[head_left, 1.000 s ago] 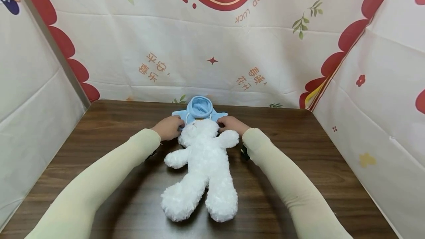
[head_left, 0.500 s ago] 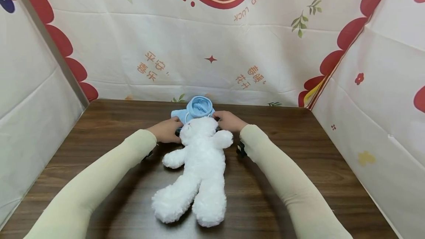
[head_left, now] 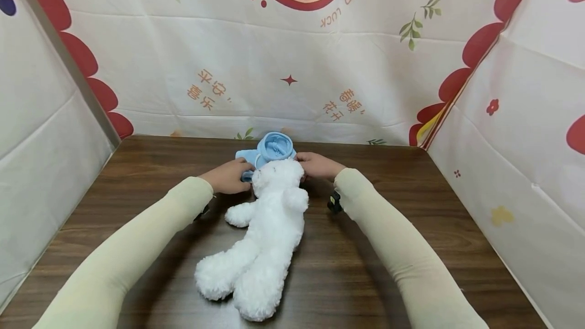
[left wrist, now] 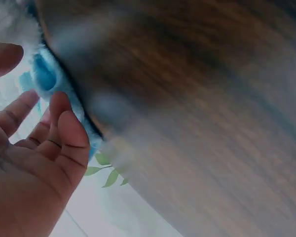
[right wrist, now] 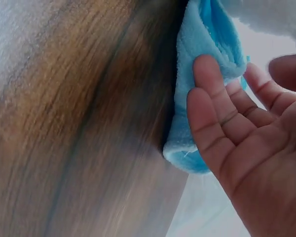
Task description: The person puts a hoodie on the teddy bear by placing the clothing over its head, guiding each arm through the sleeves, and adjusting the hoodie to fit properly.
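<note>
A white fluffy toy (head_left: 274, 217) lies slanted, its legs toward the lower left and its head against a small light-blue garment (head_left: 247, 155) with a round, rolled collar. My left hand (head_left: 228, 176) is beside the toy's head at the garment's left edge; in the left wrist view its bent fingers touch the blue cloth (left wrist: 79, 111), thumb apart. On the other side, my right hand (head_left: 320, 166) reaches the garment's right part. The right wrist view shows its fingers against the blue cloth (right wrist: 185, 74), thumb apart from them. The toy's head covers the garment's lower part.
A dark wooden table (head_left: 388, 227) carries everything. White printed cloth (head_left: 292, 55) hangs behind its back edge, with more cloth on both sides. Both forearms, in pale sleeves, reach in from the front corners.
The toy's legs have swung left and its body has tilted, while its head shifted slightly right. My right hand moved inward to the garment, whose right sleeve no longer shows spread out.
</note>
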Action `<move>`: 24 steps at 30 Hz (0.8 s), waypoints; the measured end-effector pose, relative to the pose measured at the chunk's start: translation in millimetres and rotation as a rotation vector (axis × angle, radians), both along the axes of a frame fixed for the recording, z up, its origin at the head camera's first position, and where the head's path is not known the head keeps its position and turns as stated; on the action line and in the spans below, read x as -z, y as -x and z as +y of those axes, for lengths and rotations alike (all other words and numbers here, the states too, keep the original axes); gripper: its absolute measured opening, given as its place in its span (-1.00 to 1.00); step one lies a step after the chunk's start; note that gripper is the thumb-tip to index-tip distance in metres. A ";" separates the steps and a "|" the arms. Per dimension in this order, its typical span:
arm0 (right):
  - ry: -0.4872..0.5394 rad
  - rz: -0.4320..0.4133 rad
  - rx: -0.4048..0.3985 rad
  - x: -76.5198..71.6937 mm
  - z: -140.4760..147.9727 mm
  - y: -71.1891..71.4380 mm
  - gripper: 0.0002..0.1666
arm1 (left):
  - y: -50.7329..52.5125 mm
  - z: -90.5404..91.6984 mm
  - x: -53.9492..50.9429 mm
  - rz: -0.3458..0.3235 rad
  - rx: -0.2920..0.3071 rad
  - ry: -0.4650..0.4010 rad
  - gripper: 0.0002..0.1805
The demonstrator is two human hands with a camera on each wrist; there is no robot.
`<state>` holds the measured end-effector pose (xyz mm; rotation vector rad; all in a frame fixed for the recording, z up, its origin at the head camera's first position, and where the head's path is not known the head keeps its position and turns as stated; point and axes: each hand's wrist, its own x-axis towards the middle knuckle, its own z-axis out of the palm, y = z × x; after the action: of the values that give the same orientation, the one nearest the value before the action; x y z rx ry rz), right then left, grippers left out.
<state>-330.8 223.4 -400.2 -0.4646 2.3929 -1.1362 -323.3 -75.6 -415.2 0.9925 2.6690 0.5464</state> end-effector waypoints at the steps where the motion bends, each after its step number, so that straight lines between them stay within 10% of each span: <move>1: -0.006 0.002 -0.012 1.4 -0.1 0.7 -0.75 | 0.2 -0.1 -0.8 -0.007 0.005 -0.011 -0.45; 11: -0.020 0.039 -0.024 1.4 -1.7 1.6 -0.82 | -8.9 2.0 -19.3 -0.211 0.057 -0.230 -0.17; 24: -0.058 0.089 -0.029 -5.5 -4.8 -2.4 -0.84 | -15.1 19.3 -19.5 -0.254 0.082 -0.296 -0.09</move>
<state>-328.3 218.7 -394.8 -0.5392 2.4797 -1.0506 -308.2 -56.2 -395.7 1.0233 2.3561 0.9994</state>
